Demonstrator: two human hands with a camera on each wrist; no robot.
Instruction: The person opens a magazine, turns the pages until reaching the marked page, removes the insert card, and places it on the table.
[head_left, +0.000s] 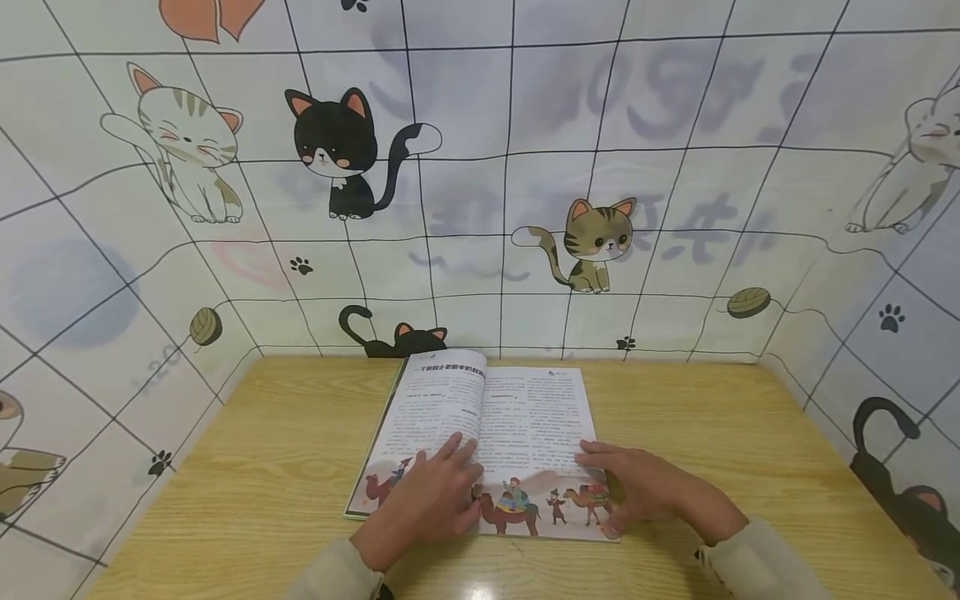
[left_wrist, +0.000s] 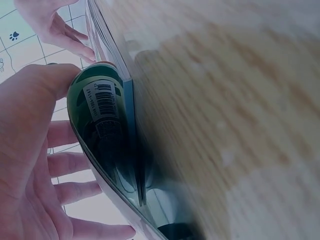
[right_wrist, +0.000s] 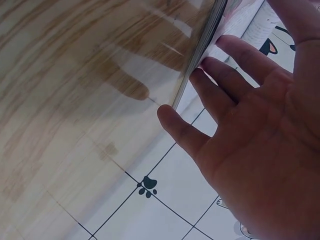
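An illustrated magazine [head_left: 531, 425] lies spread on the wooden table, with columns of print above drawings of camels and riders. Across the lower left page near the fold rests my left hand [head_left: 435, 492], its fingers extended. In the left wrist view, that hand [left_wrist: 30, 155] has its fingers spread along the page, which bows up and shows a barcode [left_wrist: 104, 100] on the cover beneath. My right hand [head_left: 637, 483] touches the right edge of the right page, thumb near the bottom corner. Its fingers [right_wrist: 215, 97] look straight and lie along the page edge in the right wrist view.
The light wooden table [head_left: 277, 450] extends on both sides of the magazine. Behind it and at the sides stand white walls [head_left: 465, 200] with a grid and cartoon cats. A printed black cat [head_left: 408, 340] shows just above the magazine's top edge.
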